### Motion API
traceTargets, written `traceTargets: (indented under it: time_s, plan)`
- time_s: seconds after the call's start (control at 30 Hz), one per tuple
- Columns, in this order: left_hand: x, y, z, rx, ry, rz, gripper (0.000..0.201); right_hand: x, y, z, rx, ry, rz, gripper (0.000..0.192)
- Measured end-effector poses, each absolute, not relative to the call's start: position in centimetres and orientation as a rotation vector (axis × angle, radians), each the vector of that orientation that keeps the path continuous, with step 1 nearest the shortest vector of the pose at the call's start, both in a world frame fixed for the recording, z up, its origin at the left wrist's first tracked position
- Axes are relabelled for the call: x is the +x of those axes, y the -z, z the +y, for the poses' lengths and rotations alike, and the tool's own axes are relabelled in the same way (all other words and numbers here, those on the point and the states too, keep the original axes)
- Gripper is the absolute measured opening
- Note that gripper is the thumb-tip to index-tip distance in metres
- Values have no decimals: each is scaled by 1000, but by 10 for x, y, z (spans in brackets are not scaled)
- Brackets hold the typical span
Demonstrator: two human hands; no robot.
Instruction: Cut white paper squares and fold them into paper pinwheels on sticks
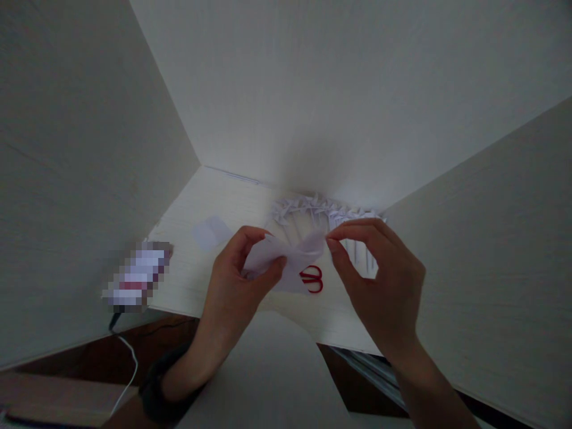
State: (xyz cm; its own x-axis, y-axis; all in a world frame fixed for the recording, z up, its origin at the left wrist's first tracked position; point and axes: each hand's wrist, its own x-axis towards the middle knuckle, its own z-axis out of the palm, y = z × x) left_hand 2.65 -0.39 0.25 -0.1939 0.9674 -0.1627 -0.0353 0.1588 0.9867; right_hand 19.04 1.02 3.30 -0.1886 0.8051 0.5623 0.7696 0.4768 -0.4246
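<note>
A piece of white paper [297, 265] with slits or folded flaps is held above the table. My left hand [236, 286] grips its left side, thumb on top and fingers behind. At its right end, the thumb and index finger of my right hand [382, 277] pinch a raised corner. Below the paper lie scissors [320, 279], of which only the red handles show; the paper covers the rest. Behind my hands, several folded white paper pinwheels [313, 204] on thin sticks lie in a row along the back wall, partly hidden by my right hand.
A small paper square [211, 232] lies left of my left hand. Thin sticks [243, 177] rest along the back edge. At the left edge of the white table [179, 280] is a blurred-out phone [139, 277] with a cable [134, 357]. Panels rise on three sides.
</note>
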Motion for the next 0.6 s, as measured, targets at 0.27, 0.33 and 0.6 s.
traceTargets:
  time_s: [0.27, 0.33, 0.6]
  plan:
    - [29, 12, 0, 948, -1348, 1356, 15, 186, -23, -2, -1132, 97, -2080, 21]
    - [30, 17, 1, 909, -1373, 1295, 18, 182, -19, -4, -1053, 60, -2147, 20]
    - [32, 19, -1, 857, -1376, 1223, 18, 186, -26, -1, -1017, -589, -2130, 24]
